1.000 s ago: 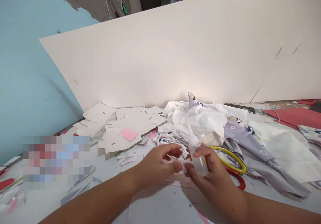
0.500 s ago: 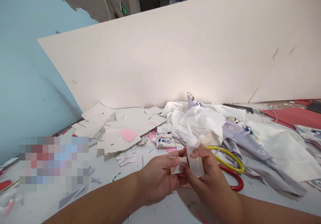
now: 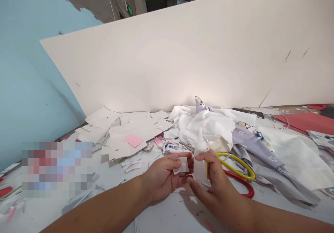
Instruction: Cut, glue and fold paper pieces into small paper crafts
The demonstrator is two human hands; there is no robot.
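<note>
Left: my left hand [image 3: 163, 179], fingers together and curled, pressing a paper scrap [image 3: 181, 166]. Right: my right hand [image 3: 216, 187], fingers and thumb pinching an upright squeeze bottle [image 3: 200, 167]. Scissors [image 3: 235, 172] just beyond those fingers.

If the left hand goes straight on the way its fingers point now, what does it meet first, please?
The left hand would probably meet the plastic squeeze bottle first, held in the right hand, though depth is hard to judge.
</note>
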